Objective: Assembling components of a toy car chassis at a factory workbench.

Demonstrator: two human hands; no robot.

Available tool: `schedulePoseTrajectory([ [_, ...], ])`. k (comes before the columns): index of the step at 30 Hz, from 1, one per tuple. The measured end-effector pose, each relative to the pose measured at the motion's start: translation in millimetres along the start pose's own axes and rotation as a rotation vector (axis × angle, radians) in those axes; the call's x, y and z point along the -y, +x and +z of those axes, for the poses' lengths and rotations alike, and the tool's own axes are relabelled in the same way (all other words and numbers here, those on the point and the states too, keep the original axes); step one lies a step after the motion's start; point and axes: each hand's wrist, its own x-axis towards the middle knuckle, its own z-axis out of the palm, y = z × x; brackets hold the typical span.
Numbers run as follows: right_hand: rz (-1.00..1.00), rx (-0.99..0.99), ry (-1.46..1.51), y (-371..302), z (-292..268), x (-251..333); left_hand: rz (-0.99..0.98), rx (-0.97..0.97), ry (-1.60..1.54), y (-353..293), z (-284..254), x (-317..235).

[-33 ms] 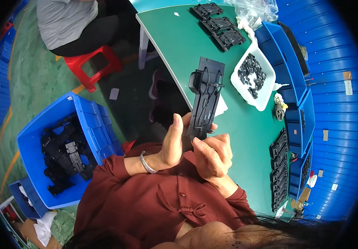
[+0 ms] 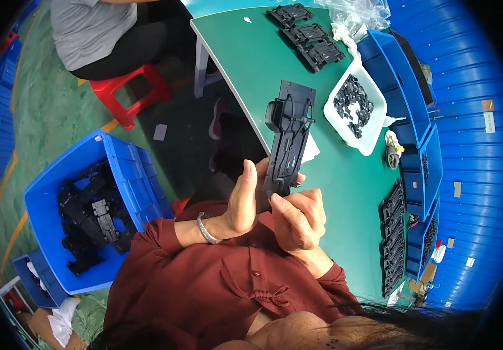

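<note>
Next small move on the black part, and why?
I'd probably bring the thumb of the left grip onto the black plastic part: the thumb stands off its edge while the fingers reach behind, and the right grip is at its near end, so steadying might help.

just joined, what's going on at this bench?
The person's left hand, thumb raised, supports a long black molded plastic part; the right hand is at its near end. On the green tabletop, a white plastic tray holds small black pieces. At the person's left, a large blue plastic bin holds more black parts.
</note>
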Motion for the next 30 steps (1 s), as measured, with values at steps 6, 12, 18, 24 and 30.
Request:
schedulePoseTrajectory([
  [6,0.021,-0.026,0.008,-3.2,3.1,4.3,-0.004,0.006,0.006,-2.0,-1.4,1.0],
  [12,0.023,-0.034,0.009,-6.4,2.5,4.1,-0.019,0.000,0.002,-3.2,0.5,1.5],
  [18,0.024,-0.044,0.013,-6.0,2.5,4.3,-0.011,0.013,0.012,-3.4,-0.5,3.1],
  [24,0.032,-0.047,0.014,-3.9,3.0,5.1,0.000,0.023,0.010,-3.0,-0.7,1.9],
  [30,0.037,-0.060,0.020,-2.3,5.6,4.7,0.016,0.026,-0.009,-2.6,-1.1,0.8],
])
